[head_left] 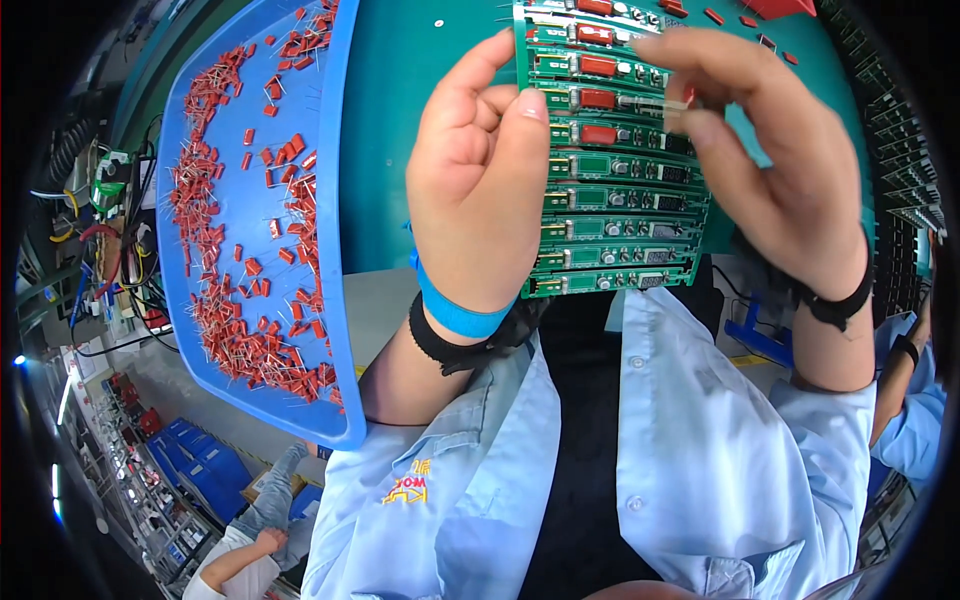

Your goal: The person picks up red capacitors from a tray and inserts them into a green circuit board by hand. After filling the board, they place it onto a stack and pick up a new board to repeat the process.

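Green work surface (385, 150) shows beyond my fingers; blue tray (337, 220) of red components (240, 350) left of them. Circuit-board panel (612, 228) lies between my hands. Left hand (480, 190) half-curled, thumb on panel edge; grip unclear. Right hand (775, 150) half-open over panel's right side; blur hides whether I hold anything.
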A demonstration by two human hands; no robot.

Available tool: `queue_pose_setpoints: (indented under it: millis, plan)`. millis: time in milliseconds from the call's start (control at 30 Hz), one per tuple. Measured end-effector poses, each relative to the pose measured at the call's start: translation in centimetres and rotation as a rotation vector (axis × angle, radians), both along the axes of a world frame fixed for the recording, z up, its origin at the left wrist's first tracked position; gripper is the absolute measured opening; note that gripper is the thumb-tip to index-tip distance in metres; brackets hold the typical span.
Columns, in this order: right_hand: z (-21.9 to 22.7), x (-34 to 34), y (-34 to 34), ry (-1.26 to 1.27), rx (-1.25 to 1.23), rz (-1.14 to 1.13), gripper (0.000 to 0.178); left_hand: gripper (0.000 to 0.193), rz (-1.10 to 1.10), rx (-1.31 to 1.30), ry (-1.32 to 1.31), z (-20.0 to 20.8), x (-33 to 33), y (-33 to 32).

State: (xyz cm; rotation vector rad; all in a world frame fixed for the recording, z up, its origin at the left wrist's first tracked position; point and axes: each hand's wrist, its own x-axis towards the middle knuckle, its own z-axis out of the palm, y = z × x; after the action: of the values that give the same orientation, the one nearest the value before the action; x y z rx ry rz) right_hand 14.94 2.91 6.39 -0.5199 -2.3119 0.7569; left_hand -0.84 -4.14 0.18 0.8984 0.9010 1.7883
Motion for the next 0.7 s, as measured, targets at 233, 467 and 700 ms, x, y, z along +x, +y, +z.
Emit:
queue_pose_setpoints:
  millis: [233, 467, 700]
  plan:
    - [-1.8, 0.3, -2.4, -0.079, 0.137, 0.085, 0.018, 0.040, -0.258, 0.934, 0.022, -3.9, -1.3, 2.9]
    - [-2.5, -1.2, -5.4, -0.092, 0.055, 0.012, 0.023, 0.037, 0.105, -0.177, 0.088, -0.1, -0.3, -3.1]
    - [-3.4, -2.0, -6.9, -0.154, 0.175, -0.062, 0.026, 0.035, -0.182, 0.770, -0.045, -4.6, -2.2, -0.6]
